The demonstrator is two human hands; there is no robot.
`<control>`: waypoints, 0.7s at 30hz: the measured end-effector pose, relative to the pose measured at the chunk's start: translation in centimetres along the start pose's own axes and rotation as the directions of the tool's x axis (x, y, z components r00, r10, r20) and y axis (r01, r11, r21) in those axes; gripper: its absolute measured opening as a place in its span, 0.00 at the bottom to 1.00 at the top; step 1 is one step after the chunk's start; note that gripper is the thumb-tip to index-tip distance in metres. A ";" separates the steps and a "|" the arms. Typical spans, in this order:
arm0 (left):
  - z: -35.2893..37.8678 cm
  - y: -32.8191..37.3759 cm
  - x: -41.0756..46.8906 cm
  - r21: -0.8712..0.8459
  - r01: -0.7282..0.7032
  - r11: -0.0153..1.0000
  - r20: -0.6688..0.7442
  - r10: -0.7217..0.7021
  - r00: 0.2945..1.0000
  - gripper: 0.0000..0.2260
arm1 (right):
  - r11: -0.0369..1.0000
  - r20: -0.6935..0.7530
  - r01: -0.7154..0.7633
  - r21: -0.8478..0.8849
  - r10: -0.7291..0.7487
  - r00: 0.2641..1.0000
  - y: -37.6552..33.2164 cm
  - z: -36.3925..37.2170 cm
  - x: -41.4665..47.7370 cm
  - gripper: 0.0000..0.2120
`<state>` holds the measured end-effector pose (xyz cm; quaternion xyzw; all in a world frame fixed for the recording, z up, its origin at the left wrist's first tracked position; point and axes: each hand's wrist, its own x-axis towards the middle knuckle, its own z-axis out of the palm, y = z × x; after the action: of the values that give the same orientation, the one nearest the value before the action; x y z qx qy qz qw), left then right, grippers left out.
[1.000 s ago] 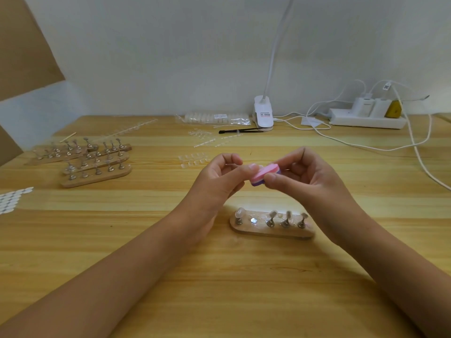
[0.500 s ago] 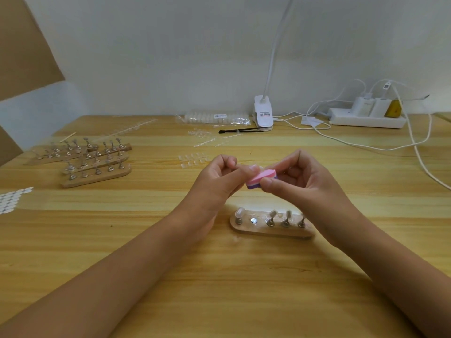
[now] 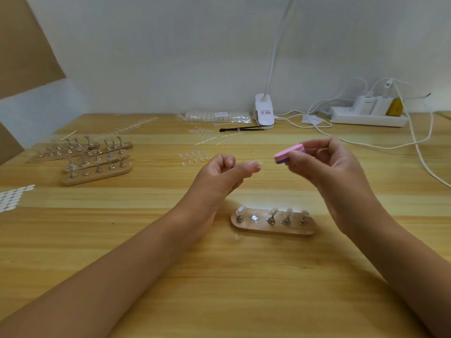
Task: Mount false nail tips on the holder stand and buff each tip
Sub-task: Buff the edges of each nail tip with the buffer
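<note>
The wooden desk (image 3: 219, 276) carries everything. Above it are the left grip (image 3: 219, 173) and the right grip (image 3: 329, 172), raised with a small gap between them. Well out to the left of the left grip lies a cluster of spare stands (image 3: 97, 164) with metal posts. Beyond the right grip, against the wall, sits a white power strip (image 3: 366, 119). Below both grips, nearer the person, the holder stand (image 3: 272, 229) rests on the desk. Four of its posts carry clear tips, and the second from the left shows only a bare metal disc (glare hides finer detail). Just beyond the left grip lie some loose tips (image 3: 194, 158). The right grip is clenched on a pink-and-purple buffer block (image 3: 289, 154), held between thumb and fingers, with its free end pointing toward the left grip. The left grip pinches a clear nail tip (image 3: 256, 165) between thumb and forefinger. The tip is just beside the block and apart from it.
</note>
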<state>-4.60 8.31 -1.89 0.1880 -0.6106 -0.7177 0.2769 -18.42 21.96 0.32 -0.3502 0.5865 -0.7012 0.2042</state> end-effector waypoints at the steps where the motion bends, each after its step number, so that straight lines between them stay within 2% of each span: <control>1: 0.0 0.0 -0.1 -0.002 0.001 1.000 0.007 -0.001 1.000 0.19 | 0.999 -0.009 0.009 0.035 -0.009 1.000 -0.1 -0.3 0.2 0.12; 4: 0.4 0.0 -0.3 0.018 -0.003 1.000 0.022 0.002 1.000 0.15 | 0.998 0.110 0.002 0.067 -0.010 0.994 -0.4 -0.3 0.1 0.12; 8: 0.7 0.1 -0.5 0.102 -0.035 0.994 0.019 0.034 0.999 0.17 | 1.000 0.247 -0.014 -0.026 0.019 0.969 -0.3 0.2 -0.3 0.15; 16: 0.9 0.4 -0.9 0.190 -0.065 0.980 0.030 0.061 0.998 0.20 | 0.995 0.333 0.002 -0.102 0.032 0.942 -0.5 0.1 -0.4 0.15; 21: 1.2 0.4 -1.1 0.252 -0.115 0.961 0.058 0.104 0.993 0.17 | 0.993 0.267 0.037 -0.112 -0.006 0.964 -0.4 0.3 -0.4 0.14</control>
<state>-4.41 9.82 -1.34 0.1720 -0.7132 -0.6209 0.2762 -17.95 22.11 0.59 -0.4590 0.5895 -0.6147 0.2528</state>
